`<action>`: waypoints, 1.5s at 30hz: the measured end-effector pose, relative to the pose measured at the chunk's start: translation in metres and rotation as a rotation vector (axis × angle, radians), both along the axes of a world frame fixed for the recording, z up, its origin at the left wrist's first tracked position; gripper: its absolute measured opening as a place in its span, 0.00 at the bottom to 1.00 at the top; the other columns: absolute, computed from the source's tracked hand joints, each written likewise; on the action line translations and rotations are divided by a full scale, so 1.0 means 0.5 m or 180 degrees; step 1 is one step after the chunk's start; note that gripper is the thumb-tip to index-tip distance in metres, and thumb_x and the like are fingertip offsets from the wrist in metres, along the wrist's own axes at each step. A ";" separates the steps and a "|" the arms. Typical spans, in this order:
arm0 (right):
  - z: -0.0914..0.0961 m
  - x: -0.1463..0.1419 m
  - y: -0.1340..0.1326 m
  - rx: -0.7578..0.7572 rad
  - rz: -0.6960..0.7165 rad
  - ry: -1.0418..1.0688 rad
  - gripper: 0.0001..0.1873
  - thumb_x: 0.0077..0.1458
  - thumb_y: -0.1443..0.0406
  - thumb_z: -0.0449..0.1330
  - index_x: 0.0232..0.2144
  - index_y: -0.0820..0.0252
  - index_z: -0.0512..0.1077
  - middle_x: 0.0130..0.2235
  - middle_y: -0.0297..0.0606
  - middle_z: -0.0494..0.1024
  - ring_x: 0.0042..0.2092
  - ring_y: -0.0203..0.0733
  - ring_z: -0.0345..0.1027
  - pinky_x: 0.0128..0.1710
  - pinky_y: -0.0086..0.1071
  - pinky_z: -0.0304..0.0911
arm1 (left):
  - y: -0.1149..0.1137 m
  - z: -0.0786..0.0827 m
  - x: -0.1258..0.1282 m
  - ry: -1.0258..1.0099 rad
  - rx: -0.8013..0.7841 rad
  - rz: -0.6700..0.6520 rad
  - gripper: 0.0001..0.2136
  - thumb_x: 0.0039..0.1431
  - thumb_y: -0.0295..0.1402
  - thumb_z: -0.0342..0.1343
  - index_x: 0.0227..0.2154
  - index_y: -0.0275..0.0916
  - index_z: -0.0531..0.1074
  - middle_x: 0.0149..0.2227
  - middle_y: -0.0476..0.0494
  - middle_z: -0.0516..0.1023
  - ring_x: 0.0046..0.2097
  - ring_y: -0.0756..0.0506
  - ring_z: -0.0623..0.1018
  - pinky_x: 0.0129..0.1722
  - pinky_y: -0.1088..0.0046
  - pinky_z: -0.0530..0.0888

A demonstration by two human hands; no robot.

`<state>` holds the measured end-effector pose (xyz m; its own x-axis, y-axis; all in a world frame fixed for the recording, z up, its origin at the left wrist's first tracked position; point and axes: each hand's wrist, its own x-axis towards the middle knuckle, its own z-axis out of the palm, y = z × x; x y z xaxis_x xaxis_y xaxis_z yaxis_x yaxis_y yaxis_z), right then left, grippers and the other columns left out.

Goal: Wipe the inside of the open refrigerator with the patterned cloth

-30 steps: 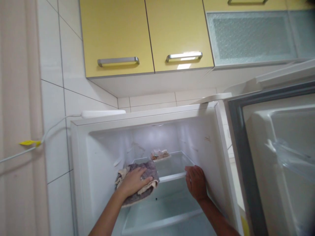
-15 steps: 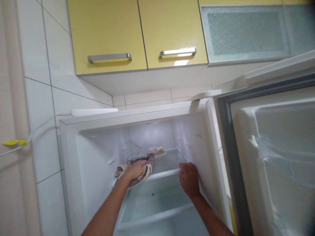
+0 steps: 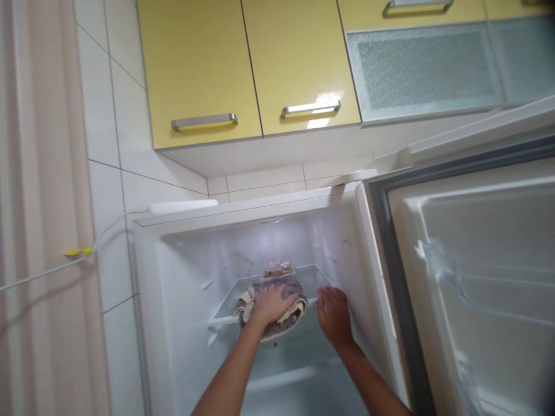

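Note:
My left hand presses on a folded grey and cream cloth with its fingers spread over the top. The cloth lies across the front edge of the upper glass shelf inside the refrigerator, and part of it hangs over that edge. My right hand holds the same shelf's front edge near its right end, fingers curled over it. Behind the cloth, a small clear plastic packet with brownish contents rests toward the back of the shelf.
The refrigerator door stands open on the right, with clear plastic door racks. Yellow cupboards hang above. A white cable with a yellow tag runs along the left wall. A lower shelf lies beneath.
My left hand has slid the cloth to the right along the shelf's front edge, closer to my right hand. My right hand stays at the shelf edge. The view has shifted slightly.

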<state>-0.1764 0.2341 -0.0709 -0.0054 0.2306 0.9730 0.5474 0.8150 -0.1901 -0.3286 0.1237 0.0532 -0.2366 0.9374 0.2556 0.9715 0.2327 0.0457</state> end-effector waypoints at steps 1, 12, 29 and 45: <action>-0.001 0.002 0.001 0.0001 -0.0010 -0.0012 0.15 0.60 0.72 0.53 0.47 0.59 0.73 0.45 0.45 0.81 0.51 0.50 0.71 0.57 0.49 0.65 | 0.011 -0.002 0.021 -0.0021 -0.0042 -0.0114 0.39 0.58 0.66 0.40 0.63 0.46 0.65 0.67 0.30 0.67 0.67 0.28 0.67 0.65 0.40 0.63; -0.016 0.021 0.023 0.0235 -0.0361 -0.0365 0.23 0.53 0.76 0.54 0.52 0.66 0.68 0.47 0.50 0.79 0.51 0.51 0.70 0.56 0.45 0.68 | 0.039 -0.029 0.056 0.0123 0.0328 -0.1215 0.38 0.50 0.50 0.60 0.63 0.42 0.66 0.66 0.35 0.70 0.64 0.32 0.72 0.67 0.52 0.67; -0.013 0.017 0.020 0.0222 -0.0379 -0.0282 0.21 0.51 0.80 0.55 0.45 0.63 0.74 0.43 0.43 0.81 0.49 0.47 0.70 0.57 0.41 0.66 | -0.206 -0.022 -0.186 0.0330 0.0678 -0.0238 0.28 0.47 0.19 0.54 0.53 0.41 0.74 0.62 0.40 0.76 0.64 0.42 0.73 0.67 0.59 0.69; -0.013 0.016 0.016 0.0206 -0.0372 -0.0251 0.22 0.50 0.79 0.55 0.47 0.63 0.72 0.44 0.43 0.79 0.50 0.48 0.68 0.59 0.44 0.66 | -0.311 0.113 -0.131 0.2792 -0.0078 0.0709 0.27 0.51 0.34 0.63 0.55 0.29 0.75 0.59 0.19 0.75 0.62 0.23 0.72 0.67 0.37 0.56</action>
<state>-0.1687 0.2421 -0.0776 -0.0593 0.1709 0.9835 0.6505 0.7539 -0.0918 -0.3941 -0.0321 0.1098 -0.1428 0.9007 0.4103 0.5873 0.4107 -0.6974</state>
